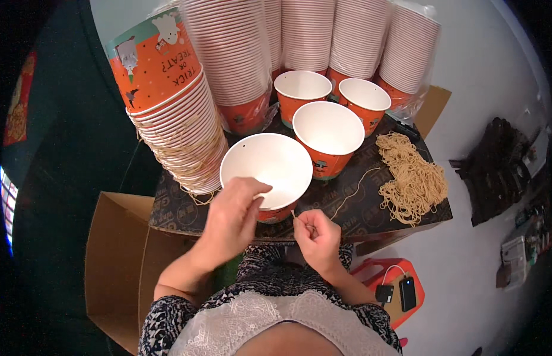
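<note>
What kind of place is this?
Probably a small craft or packing workspace: tall stacks of orange paper cups, a pile of tan string pieces, and a dark board used as a worktable.

Count, one moment. Loose orange paper buckets with white insides: 4 — one at the hands, one behind it, two smaller-looking further back. Nested bucket stacks: at least 5, top cropped. Tangled piles of tan string: 1. Hands: 2.
</note>
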Motion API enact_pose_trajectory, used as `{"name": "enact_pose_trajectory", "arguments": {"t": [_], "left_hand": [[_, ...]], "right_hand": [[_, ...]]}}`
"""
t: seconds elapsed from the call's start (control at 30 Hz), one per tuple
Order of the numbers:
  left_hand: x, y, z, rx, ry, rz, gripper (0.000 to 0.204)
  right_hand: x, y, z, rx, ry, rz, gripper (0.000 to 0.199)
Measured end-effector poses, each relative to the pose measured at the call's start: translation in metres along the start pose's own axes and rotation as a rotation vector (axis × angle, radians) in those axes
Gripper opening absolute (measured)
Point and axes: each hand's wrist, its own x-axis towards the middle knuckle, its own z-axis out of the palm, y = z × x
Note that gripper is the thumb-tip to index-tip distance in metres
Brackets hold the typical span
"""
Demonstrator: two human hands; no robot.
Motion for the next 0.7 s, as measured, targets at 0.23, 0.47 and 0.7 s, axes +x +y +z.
{"name": "enact_pose_trajectory", "arguments": {"t": [0.23, 0.47, 0.7], "left_hand": [[0.035, 0.009, -0.019, 0.026, -0.317, 0.22, 0.026], [0.035, 0.008, -0.001, -0.012, -0.384, 0.296, 0.015], [0.036, 0.012, 0.006, 0.141, -0.222, 0.36, 0.017]], "right_hand": [[0.009, -0.026, -0.015, 0.178, -0.131, 0.213, 0.008], [0.01, -0.033, -0.018, 0.215, -0.184, 0.173, 0.005], [0.009, -0.035, -0.012, 0.257, -0.061, 0.094, 0.006]]}}
